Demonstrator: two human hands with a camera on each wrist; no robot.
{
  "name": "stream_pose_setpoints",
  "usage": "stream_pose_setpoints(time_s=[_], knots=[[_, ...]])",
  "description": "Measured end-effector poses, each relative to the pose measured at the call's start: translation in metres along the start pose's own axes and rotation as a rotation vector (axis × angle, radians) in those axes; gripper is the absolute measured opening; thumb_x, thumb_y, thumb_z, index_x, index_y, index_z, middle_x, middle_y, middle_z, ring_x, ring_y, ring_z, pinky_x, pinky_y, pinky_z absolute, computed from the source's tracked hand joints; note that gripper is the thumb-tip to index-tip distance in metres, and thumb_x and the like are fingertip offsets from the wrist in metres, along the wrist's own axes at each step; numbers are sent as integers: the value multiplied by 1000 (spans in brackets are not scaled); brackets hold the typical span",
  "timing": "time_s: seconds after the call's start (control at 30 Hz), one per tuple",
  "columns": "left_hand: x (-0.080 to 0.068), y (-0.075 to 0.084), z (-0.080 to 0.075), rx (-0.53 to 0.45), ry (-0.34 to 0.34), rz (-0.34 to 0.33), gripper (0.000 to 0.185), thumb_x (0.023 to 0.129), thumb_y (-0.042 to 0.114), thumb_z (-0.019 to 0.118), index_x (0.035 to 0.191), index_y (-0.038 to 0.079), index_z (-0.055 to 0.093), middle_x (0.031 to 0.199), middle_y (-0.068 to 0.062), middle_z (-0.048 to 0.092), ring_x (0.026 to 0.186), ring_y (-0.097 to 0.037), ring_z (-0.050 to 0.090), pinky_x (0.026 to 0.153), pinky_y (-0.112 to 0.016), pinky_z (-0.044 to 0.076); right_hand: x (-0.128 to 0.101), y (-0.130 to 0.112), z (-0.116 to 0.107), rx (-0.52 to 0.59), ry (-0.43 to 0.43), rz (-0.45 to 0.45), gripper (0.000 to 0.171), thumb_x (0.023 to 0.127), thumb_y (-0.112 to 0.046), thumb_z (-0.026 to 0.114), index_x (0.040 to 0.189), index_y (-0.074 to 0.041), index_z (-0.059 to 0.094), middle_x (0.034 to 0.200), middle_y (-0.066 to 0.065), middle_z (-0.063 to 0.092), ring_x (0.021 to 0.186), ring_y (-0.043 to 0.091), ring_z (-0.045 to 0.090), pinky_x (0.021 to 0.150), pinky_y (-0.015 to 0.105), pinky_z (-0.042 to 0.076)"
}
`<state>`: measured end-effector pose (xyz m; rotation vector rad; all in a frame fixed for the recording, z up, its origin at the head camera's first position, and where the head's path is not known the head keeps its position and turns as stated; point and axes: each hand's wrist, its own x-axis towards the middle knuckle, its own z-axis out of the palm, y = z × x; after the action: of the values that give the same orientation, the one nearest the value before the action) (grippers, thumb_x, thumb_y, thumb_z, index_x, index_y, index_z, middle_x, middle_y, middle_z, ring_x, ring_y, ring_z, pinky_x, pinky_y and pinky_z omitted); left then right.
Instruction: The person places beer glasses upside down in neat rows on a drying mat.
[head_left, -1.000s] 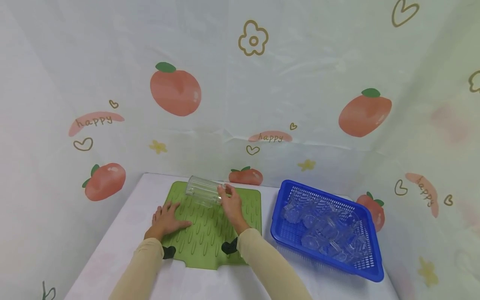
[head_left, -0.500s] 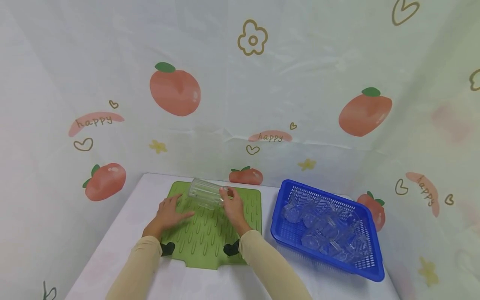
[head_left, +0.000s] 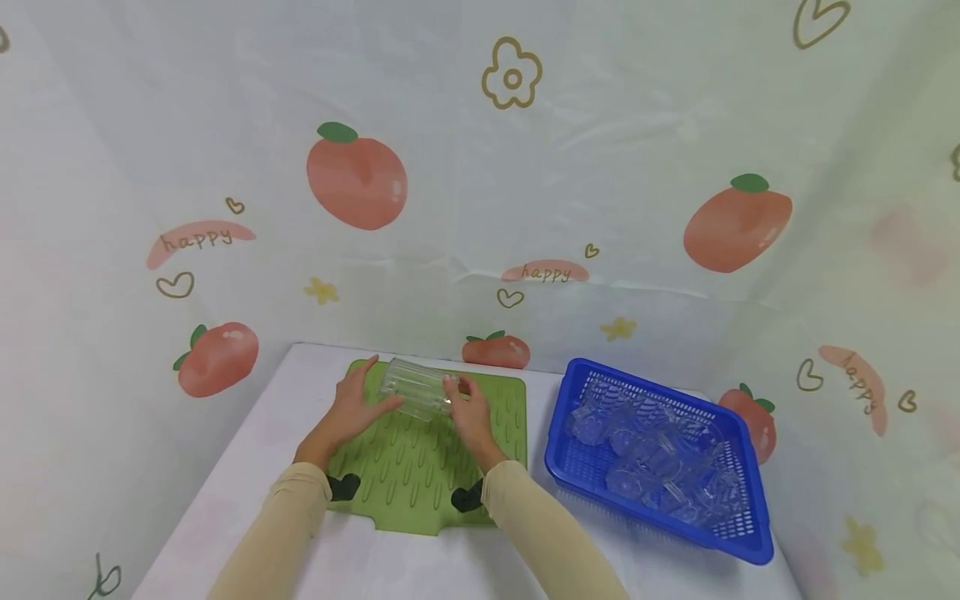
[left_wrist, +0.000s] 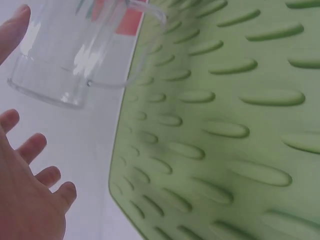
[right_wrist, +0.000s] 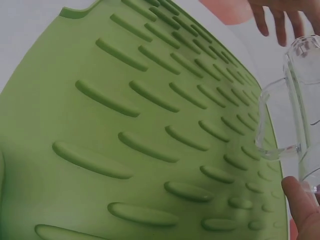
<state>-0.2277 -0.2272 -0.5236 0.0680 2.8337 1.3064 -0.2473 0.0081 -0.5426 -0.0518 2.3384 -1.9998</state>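
Note:
A clear glass mug [head_left: 416,387] lies on its side in the air above the far part of a green ridged mat [head_left: 405,500]. My right hand [head_left: 472,417] grips its right end between thumb and fingers. Its handle [right_wrist: 265,120] points toward the mat in the right wrist view. At the mug's left end is my left hand [head_left: 352,412], thumb and fingers spread either side of it. The left wrist view has these fingers [left_wrist: 32,147] straight and apart from the glass.
To the right stands a blue plastic basket [head_left: 558,421] holding several clear glass mugs. The white table [head_left: 255,433] meets a printed curtain [head_left: 442,208] at the back. Black heart-shaped pieces [head_left: 467,498] sit by both wrists.
My left hand has lifted off the mat and moved up and right to the mug's left end. The mug in my right hand has shifted slightly right and down.

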Motion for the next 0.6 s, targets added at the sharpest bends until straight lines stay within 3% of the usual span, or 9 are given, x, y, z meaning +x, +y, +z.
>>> stream_pose_setpoints(time_s=[0.23,0.6], knots=[[2,9,5,-48,53,68,100,91,53,71,165,16,15,167,-24,19,154,-48,20,119,-72,24,0,3,-1,9,-29,-2,67,100,-58,55,149,-12,50,142,16,57,100,24,72,88,38,60],[1,23,13,-125,13,58,97,95,47,69,165,15,10,169,-25,11,156,-49,12,119,-74,22,-1,2,0,-6,-53,-5,66,102,-57,53,151,-13,48,144,15,56,102,26,70,90,41,59]])
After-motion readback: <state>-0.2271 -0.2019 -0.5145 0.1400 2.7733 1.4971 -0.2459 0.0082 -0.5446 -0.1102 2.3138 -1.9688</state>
